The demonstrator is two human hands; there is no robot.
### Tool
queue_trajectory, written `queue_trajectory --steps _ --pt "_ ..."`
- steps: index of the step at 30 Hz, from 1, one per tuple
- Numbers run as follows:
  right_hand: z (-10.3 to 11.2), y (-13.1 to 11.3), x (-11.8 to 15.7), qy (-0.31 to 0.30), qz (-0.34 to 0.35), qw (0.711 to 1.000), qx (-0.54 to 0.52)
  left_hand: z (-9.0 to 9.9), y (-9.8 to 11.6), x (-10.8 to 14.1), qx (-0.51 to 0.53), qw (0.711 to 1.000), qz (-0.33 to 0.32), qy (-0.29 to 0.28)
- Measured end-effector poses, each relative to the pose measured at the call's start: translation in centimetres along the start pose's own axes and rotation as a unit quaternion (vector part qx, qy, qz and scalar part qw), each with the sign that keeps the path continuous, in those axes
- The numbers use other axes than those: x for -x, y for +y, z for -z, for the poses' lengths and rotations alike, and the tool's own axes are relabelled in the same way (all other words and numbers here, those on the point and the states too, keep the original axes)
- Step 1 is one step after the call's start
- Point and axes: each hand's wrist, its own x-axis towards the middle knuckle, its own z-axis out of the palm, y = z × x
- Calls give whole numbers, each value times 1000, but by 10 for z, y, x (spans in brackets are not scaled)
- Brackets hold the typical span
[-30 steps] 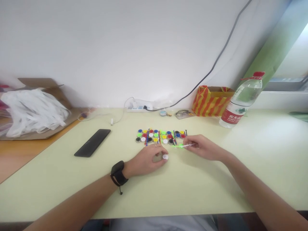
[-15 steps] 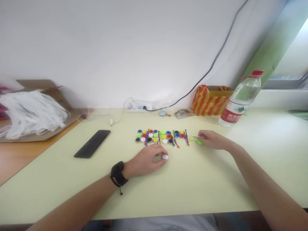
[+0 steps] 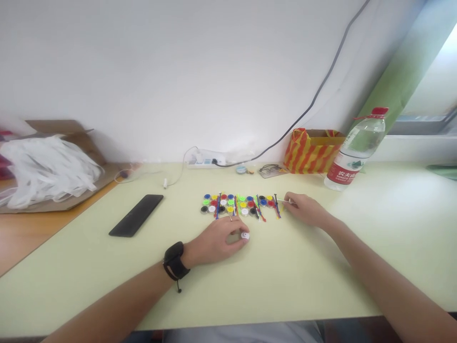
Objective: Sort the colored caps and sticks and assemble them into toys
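Note:
My left hand rests on the table, thumb and index finger pinched round a small white round disc. My right hand is closed on a thin white stick at the right end of the rows, its tip pointing left. Beyond my left hand lie several small round discs in blue, yellow, red, green, white and black. Among them lie bundles of thin coloured sticks with small heads. My right fingers cover whatever lies beneath them.
A black flat slab lies at the left. Behind stand a power strip with cables, a striped bag and a water bottle. At far left, a cardboard box holds white strips.
My right hand has shifted slightly left, toward the end of the rows. The green disc and green stick beside it no longer show. My left hand keeps its pinch on the white disc.

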Motion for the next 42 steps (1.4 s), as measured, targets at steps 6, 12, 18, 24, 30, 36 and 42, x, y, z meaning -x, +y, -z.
queue_trajectory --steps 6,12,18,24,30,36,42 --pt "4 9 -1 16 -60 994 90 0 -1 1 -13 1000 7 -12" --pt "19 -1 10 98 -14 994 -34 -1 2 1 19 1000 18 -6" --pt "6 -73 33 32 181 964 -191 -6 0 -3 180 981 69 7" --pt "-9 -106 59 -52 200 944 -258 -10 -5 -5 306 947 102 -7" --pt "-17 -109 60 -68 225 923 -304 -7 2 -6 317 945 81 -27" --pt "-22 -114 60 -92 235 926 -280 -7 11 -8 274 960 59 -16" --pt "-24 -109 56 -60 214 946 -235 -10 7 -7 236 970 44 31"
